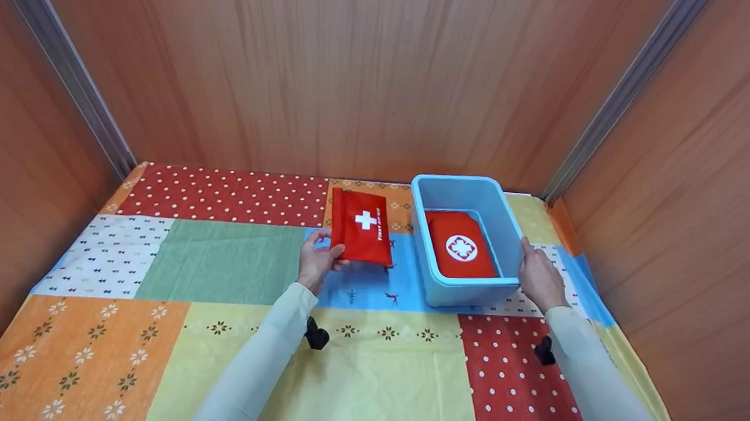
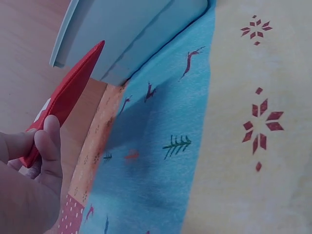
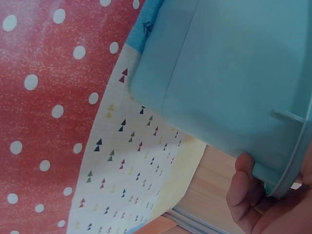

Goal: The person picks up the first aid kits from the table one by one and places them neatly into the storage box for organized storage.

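Observation:
My left hand (image 1: 317, 258) pinches the near left edge of a flat red first aid pouch (image 1: 362, 227) with a white cross. In the left wrist view the pouch (image 2: 73, 95) is tilted above the cloth, thumb on one face and fingers on the other. To its right stands a light blue plastic bin (image 1: 470, 290). Inside it lies a red case (image 1: 455, 235) with a white round emblem. My right hand (image 1: 540, 276) grips the bin's right rim near the front corner; in the right wrist view its fingers (image 3: 242, 180) curl under the rim.
A patchwork cloth (image 1: 225, 255) covers the table. Wood-grain panels (image 1: 369, 78) rise behind and at both sides, joined by grey metal posts (image 1: 72, 78). The bin stands close to the back panel and the right one.

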Demonstrator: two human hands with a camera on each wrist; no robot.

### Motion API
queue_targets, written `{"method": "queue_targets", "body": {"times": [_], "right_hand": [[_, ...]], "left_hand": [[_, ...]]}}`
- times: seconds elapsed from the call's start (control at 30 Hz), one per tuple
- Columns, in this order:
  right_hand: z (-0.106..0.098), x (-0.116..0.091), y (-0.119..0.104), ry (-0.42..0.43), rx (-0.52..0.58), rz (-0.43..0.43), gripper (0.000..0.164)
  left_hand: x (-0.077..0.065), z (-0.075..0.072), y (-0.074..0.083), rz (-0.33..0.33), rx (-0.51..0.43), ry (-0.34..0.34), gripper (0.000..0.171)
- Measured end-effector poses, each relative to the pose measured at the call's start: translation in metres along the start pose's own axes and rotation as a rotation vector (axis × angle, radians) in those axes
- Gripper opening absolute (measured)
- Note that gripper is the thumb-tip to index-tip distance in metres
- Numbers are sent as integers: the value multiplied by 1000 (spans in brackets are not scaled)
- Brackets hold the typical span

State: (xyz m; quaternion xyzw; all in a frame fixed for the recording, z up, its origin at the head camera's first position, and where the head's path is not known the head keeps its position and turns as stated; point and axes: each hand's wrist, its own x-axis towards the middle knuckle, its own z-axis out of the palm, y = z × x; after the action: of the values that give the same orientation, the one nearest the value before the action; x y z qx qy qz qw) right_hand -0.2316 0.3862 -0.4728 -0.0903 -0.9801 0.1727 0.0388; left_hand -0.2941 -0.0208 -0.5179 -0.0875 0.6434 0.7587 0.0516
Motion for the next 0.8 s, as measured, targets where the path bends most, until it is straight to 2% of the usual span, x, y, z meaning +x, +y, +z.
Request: {"method": "queue_targets", "body": {"times": [0.07,0.13,0.3,0.53,0.8], "right_hand": [[0,0,0,-4,-3,-2,48],[-1,-1,0,-7,-6,-4,48],[0,-1,0,0,2,-6,47],[1,0,0,42,-41,-30,46],[1,0,-1,21,9,4,44]], "left_hand": [[-6,1,10,-7,-2,-4,37],[-7,2,13,0,-3,-4,37],[-1,6,12,47,-9,20,34],[-3,12,28,103,-27,-11,33],[-6,25,42,138,-69,-46,31]]}}
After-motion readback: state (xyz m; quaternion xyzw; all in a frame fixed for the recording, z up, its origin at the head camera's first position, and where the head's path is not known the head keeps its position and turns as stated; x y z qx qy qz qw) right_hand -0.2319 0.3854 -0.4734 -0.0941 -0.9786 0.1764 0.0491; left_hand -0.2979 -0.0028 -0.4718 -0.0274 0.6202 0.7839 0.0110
